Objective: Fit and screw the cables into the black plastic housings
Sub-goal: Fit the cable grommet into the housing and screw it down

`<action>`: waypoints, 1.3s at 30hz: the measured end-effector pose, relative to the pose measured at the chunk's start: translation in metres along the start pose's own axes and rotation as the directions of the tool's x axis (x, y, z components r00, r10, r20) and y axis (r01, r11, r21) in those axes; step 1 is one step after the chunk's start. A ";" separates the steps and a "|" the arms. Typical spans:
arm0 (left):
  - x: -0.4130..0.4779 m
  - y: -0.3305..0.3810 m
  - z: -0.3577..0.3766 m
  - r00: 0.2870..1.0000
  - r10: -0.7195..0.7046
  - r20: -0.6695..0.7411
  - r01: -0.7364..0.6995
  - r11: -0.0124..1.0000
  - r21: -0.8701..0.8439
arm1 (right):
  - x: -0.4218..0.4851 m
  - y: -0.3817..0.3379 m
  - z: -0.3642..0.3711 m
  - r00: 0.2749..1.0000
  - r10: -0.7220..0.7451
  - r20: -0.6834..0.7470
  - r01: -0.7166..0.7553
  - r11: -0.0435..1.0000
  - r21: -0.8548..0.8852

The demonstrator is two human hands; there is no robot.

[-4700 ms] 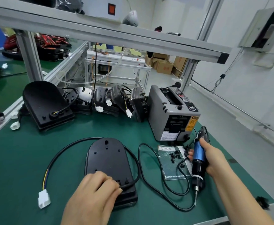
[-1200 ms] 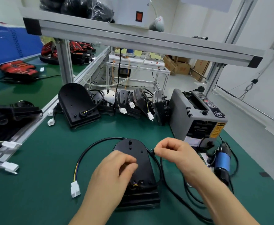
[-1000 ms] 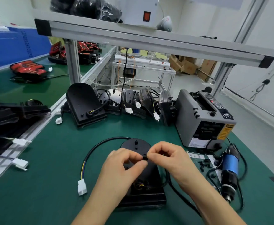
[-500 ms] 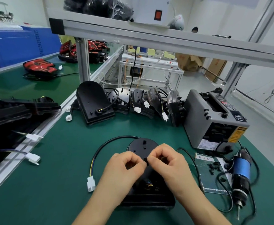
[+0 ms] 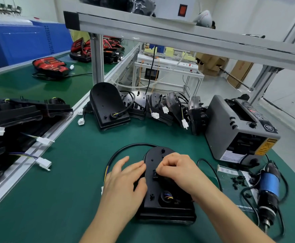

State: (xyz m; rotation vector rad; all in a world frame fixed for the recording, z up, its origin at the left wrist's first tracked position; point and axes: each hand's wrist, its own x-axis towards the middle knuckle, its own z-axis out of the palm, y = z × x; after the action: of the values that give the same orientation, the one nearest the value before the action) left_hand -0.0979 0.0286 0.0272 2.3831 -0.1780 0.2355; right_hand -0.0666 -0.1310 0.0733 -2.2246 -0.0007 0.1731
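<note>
A black plastic housing (image 5: 159, 199) lies flat on the green mat in front of me. Its black cable (image 5: 125, 148) loops out to the left and back, with coloured wires showing at a round hole (image 5: 166, 197) near the housing's front. My left hand (image 5: 125, 179) rests on the housing's left side, fingers nearly straight. My right hand (image 5: 176, 170) has curled fingers and pinches a small black clip (image 5: 154, 174) against the top of the housing.
A blue electric screwdriver (image 5: 268, 188) lies at the right beside a bag of small black screws (image 5: 237, 181). A grey tape dispenser (image 5: 237, 130) stands behind it. More housings with white connectors (image 5: 111, 106) line the back; black parts (image 5: 12, 113) fill the left.
My left hand has let go of the small clip and spread flat on the housing's left side. My right hand has lowered the clip onto the housing. The view has shifted left.
</note>
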 end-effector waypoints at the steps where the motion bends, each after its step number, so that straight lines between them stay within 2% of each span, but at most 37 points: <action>1: 0.000 0.000 -0.001 1.000 -0.001 0.011 0.000 1.000 0.013 | 0.000 0.000 0.001 1.000 -0.007 -0.002 0.007 1.000 -0.007; 9: 0.000 0.000 -0.001 1.000 -0.018 0.018 0.017 0.999 0.031 | -0.003 0.004 0.007 0.999 -0.025 -0.027 0.024 0.999 -0.032; 16: 0.000 -0.001 -0.001 1.000 -0.020 0.013 0.019 1.000 0.022 | -0.004 0.007 0.010 0.996 -0.054 -0.068 0.044 0.988 -0.147; 26: 0.000 -0.001 -0.002 1.000 -0.015 0.009 0.015 1.000 0.015 | -0.002 0.007 0.006 0.999 -0.037 -0.029 0.037 0.999 -0.005; 32: 0.001 -0.002 0.000 1.000 -0.006 -0.009 0.006 1.000 0.019 | -0.005 0.011 0.011 0.996 -0.044 -0.075 0.031 0.986 -0.166; 39: 0.001 -0.004 0.001 1.000 0.009 -0.021 -0.008 1.000 0.012 | -0.004 0.013 0.014 0.991 -0.088 -0.100 0.064 0.972 -0.227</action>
State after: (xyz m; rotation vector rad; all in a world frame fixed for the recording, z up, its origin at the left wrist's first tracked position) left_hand -0.0960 0.0310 0.0244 2.3915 -0.1775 0.2660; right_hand -0.0732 -0.1280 0.0556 -2.4517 -0.0480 0.0082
